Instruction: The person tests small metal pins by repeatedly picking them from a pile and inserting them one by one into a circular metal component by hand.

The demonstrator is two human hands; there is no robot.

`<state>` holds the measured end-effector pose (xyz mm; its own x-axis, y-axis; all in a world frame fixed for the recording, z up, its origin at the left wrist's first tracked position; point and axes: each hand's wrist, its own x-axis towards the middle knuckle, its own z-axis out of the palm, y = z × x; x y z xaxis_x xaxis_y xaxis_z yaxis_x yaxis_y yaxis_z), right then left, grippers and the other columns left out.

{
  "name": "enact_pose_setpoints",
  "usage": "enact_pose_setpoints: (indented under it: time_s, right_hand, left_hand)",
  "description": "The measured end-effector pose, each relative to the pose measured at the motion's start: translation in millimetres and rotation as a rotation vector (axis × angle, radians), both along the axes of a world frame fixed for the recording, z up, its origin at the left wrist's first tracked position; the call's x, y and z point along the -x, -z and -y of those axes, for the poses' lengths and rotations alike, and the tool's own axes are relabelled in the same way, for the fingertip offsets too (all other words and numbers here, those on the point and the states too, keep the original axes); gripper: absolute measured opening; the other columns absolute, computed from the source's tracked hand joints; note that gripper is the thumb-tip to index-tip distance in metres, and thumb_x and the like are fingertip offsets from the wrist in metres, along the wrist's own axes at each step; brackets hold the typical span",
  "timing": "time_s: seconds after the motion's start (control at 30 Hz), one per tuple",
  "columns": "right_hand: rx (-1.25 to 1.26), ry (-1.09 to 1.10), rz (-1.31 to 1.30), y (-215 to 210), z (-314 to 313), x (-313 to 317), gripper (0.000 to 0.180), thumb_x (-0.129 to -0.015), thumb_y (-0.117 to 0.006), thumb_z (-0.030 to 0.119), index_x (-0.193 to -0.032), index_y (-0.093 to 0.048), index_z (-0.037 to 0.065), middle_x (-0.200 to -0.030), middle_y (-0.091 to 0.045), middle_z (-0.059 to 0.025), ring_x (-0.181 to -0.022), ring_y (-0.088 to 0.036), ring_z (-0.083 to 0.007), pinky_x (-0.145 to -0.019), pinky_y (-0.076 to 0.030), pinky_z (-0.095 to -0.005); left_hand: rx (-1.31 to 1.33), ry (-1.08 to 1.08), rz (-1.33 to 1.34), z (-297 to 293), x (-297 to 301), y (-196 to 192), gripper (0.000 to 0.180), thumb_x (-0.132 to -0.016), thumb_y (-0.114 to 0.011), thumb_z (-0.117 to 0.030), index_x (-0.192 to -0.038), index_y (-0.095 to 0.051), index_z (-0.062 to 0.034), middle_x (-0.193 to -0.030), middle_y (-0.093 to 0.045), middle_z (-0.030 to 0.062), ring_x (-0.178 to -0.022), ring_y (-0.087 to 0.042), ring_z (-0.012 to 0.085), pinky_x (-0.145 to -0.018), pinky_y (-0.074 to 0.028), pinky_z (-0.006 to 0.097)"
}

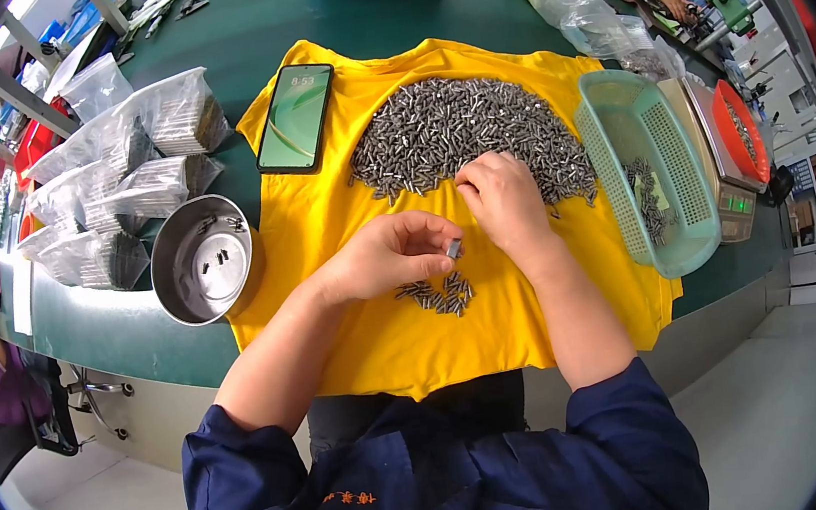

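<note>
Pins [467, 137], small, rigid, light and probably slippery metal, lie heaped at upper centre of the frame on the yellow cloth [377, 339]; left hand [390, 254] pinches one pin [454, 248] at mid-length, right hand [504, 199] rests fingers-down on the heap edge, its grip hidden.

The person wears a dark navy work jacket [434, 484] of plain woven cloth. Its sleeves are pushed up to about the elbow on both sides, the cloth bunched in thick folds there, so both forearms are bare below. The left sleeve [252, 474] and the right sleeve [629, 431] look alike in colour and cut. A short line of small orange embroidered characters [348, 498] sits on the left chest. The jacket front shows a seam or opening running down the middle. The left hand [393, 254] and the right hand [504, 199] are bare, without gloves; no rings or watch can be made out.
</note>
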<state>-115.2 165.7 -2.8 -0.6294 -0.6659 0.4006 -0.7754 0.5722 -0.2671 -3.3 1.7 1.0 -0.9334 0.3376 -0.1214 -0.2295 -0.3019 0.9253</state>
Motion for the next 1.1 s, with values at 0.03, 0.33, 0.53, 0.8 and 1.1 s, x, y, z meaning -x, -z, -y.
enact_pose_setpoints:
  time_s: [0.03, 0.33, 0.53, 0.8, 1.1]
  right_hand:
    - [-0.006, 0.006, -0.005, 0.0, -0.3, -0.5, 0.004, -0.072, -0.064, 0.012, -0.072, -0.062, 0.008, -0.074, -0.057, -0.0057, -0.077, -0.055, -0.0247, -0.072, -0.044, -0.0376]
    - [-0.075, 0.003, -0.048, -6.6, -1.2, -5.5, 0.005, -0.071, -0.063, 0.011, -0.073, -0.058, 0.009, -0.076, -0.055, -0.0064, -0.079, -0.053, -0.0249, -0.071, -0.042, -0.0376]
    - [0.05, 0.044, -0.065, -2.3, 2.7, 1.0, 0.005, -0.073, -0.061, 0.01, -0.074, -0.056, 0.008, -0.075, -0.055, -0.0066, -0.076, -0.054, -0.0256, -0.071, -0.042, -0.0381]
    - [0.333, 0.02, 0.657, -25.0, 1.2, -9.2, 0.007, -0.083, -0.056, 0.006, -0.086, -0.056, 0.001, -0.072, -0.058, -0.0045, -0.066, -0.055, -0.0119, -0.062, -0.045, -0.0243]
    - [0.513, -0.243, 0.817, -17.6, 4.5, -20.2, 0.008, -0.078, -0.059, 0.001, -0.087, -0.059, 0.001, -0.076, -0.061, -0.0026, -0.07, -0.057, -0.0091, -0.065, -0.047, -0.0239]
  left_hand:
    - [-0.001, 0.035, 0.009, -0.5, -0.2, -1.6, 0.031, -0.08, -0.062, 0.001, -0.11, -0.053, 0.0, -0.094, -0.058, 0.0001, -0.088, -0.056, 0.0072, -0.08, -0.047, 0.023]
    - [-0.087, 0.06, -0.06, -0.8, 2.2, 2.4, 0.032, -0.083, -0.059, 0.001, -0.113, -0.052, -0.0012, -0.099, -0.059, 0.0025, -0.093, -0.057, 0.0112, -0.083, -0.046, 0.025]
    - [-0.171, -0.135, 0.035, 2.6, 4.7, 4.3, 0.025, -0.086, -0.056, -0.005, -0.112, -0.053, -0.0027, -0.102, -0.06, 0.0059, -0.091, -0.062, 0.0175, -0.081, -0.05, 0.031]
    - [-0.12, -0.291, 0.169, 11.6, 5.9, 3.5, 0.021, -0.091, -0.05, -0.015, -0.108, -0.052, -0.0024, -0.098, -0.06, 0.0077, -0.084, -0.062, 0.0146, -0.076, -0.051, 0.026]
    - [-0.357, -0.233, 0.16, 4.5, 4.9, -1.5, 0.037, -0.093, -0.044, -0.011, -0.129, -0.041, -0.0032, -0.111, -0.057, 0.0103, -0.099, -0.059, 0.0184, -0.084, -0.049, 0.029]
